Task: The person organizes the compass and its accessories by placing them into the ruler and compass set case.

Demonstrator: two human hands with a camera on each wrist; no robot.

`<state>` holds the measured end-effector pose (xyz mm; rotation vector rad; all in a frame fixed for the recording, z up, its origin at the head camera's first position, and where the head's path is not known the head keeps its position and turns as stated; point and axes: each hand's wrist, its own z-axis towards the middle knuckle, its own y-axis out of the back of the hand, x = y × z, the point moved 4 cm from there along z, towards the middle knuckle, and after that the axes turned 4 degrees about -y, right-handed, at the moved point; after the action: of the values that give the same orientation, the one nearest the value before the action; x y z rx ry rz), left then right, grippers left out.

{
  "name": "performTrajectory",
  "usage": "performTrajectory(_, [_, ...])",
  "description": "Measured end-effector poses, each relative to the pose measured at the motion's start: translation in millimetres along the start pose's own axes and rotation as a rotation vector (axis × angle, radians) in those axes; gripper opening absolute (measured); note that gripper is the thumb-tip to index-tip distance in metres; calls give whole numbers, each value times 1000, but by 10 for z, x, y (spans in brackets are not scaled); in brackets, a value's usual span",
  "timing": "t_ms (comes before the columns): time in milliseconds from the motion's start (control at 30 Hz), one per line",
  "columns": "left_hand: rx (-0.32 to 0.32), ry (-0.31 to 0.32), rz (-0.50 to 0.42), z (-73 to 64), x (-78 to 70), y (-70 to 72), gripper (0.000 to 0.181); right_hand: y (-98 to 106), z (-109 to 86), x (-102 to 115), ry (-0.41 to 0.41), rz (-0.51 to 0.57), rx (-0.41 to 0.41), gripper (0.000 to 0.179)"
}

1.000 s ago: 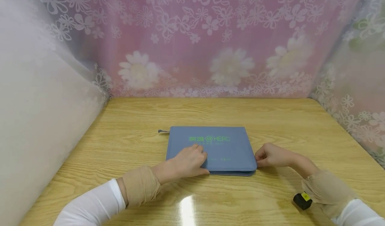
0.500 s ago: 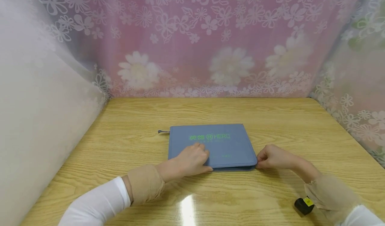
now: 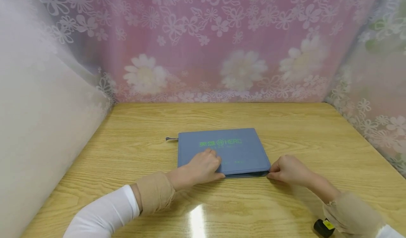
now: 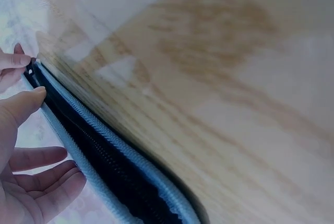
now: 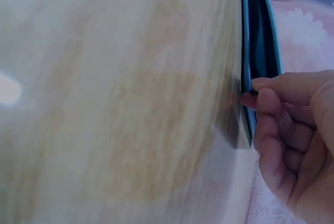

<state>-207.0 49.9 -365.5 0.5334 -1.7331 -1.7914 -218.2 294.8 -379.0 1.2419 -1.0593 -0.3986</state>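
Observation:
A blue zip case (image 3: 234,157) with green lettering lies on the wooden table, its front side parted in a dark gap. My left hand (image 3: 203,167) rests on the cover, thumb along the front rim. In the left wrist view, the fingers of my left hand (image 4: 36,177) lie against the cover's edge beside the zip teeth (image 4: 94,138). At the case's front right corner, my right hand (image 3: 288,169) pinches the zipper pull (image 4: 31,69) between thumb and forefinger. From the right wrist view, the other fingers of that hand (image 5: 282,140) are curled, and the pull is hidden behind the fingertips.
A short strap (image 3: 171,138) sticks out from the case's left side. Beside the right wrist's beige band (image 3: 352,211) is a small black block (image 3: 323,227) with a yellow label. A pink flowered curtain (image 3: 196,65) hangs behind the wooden table (image 3: 142,121).
The case has shifted and turned slightly, its right side moving away from the person. The dark gap along the front shows wider. Both hands stay at the case, the right one slightly lower.

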Motion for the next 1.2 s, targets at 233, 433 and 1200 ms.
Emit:
performTrajectory(233, [3, -12, -4, 24, 17, 1, 40, -51, -15, 152, 104, 25, -4, 41])
performTrajectory(433, [69, -97, -155, 71, 164, 67, 34, -80, -20, 224, 54, 24, -28, 40])
performTrajectory(1200, [224, 172, -407, -234, 1453, -158, 56, -75, -13, 155, -36, 73, -7, 29])
